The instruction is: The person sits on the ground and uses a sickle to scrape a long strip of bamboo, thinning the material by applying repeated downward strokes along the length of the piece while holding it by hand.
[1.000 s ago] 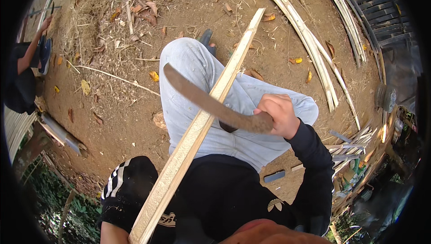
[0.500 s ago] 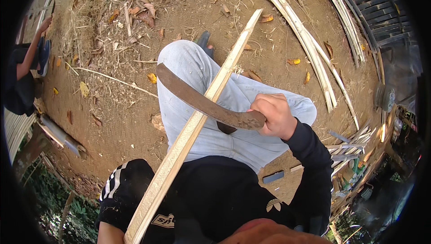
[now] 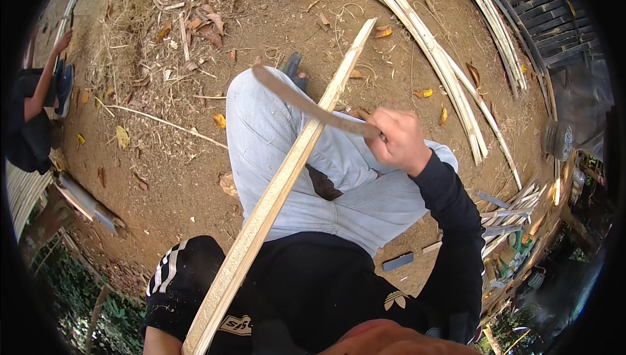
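A long pale strip of split wood, perhaps bamboo (image 3: 287, 182), slants from the lower edge up across my lap, its tapered tip over the dirt beyond my knees. My right hand (image 3: 399, 138) is wrapped round the near end of a curved brown machete (image 3: 297, 99); the handle is hidden in the fist. The blade crosses the strip in its upper part, tip over my left knee. Whether it touches the wood I cannot tell. Of my left arm only a bit of forearm shows at the lower edge beside the strip; the hand itself is out of the picture.
Long split strips (image 3: 437, 48) lie on the dirt at the upper right, near a slatted dark panel (image 3: 554, 9). A dark flat block (image 3: 398, 260) lies by my right side. Another person (image 3: 39, 94) sits at the far left. Shavings and dry leaves (image 3: 195, 22) litter the ground.
The machete and my right hand have moved farther up along the strip, away from my body, and the blade has turned more edge-on. The strip's tip has shifted slightly left.
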`<state>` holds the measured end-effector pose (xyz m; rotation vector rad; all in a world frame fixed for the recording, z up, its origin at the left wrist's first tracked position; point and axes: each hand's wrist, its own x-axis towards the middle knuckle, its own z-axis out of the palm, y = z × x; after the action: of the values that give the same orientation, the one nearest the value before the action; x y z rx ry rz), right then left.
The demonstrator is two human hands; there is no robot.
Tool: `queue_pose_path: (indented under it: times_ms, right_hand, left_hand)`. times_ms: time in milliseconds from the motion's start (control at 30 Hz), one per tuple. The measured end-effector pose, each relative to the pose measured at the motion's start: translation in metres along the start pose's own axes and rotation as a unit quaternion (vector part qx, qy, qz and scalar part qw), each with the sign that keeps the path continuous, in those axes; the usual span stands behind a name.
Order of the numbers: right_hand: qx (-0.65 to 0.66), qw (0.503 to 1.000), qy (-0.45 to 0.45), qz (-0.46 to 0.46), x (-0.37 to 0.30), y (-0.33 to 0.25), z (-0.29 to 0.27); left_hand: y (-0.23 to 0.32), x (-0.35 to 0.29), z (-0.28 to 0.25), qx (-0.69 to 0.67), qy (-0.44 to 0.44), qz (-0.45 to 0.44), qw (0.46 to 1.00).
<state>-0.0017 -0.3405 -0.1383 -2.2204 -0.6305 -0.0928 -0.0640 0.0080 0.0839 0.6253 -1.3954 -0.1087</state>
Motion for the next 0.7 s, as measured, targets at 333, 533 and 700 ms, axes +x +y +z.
queue_pose_path:
  times_ms: [333, 533, 700]
  right_hand:
    - [-0.004, 1.000, -0.014, -0.003, 0.001, 0.004, -0.006]
    - [-0.014, 0.999, 0.009, 0.027, -0.003, 0.028, 0.000]
    - [0.095, 0.995, -0.003, 0.029, -0.014, 0.004, 0.012]
  left_hand:
    - [-0.003, 0.011, 0.000, -0.010, -0.024, 0.017, 1.000]
    - [-0.018, 0.026, -0.003, -0.146, -0.117, 0.096, 0.978]
    - [0.012, -0.004, 0.006, -0.115, -0.019, 0.014, 0.993]
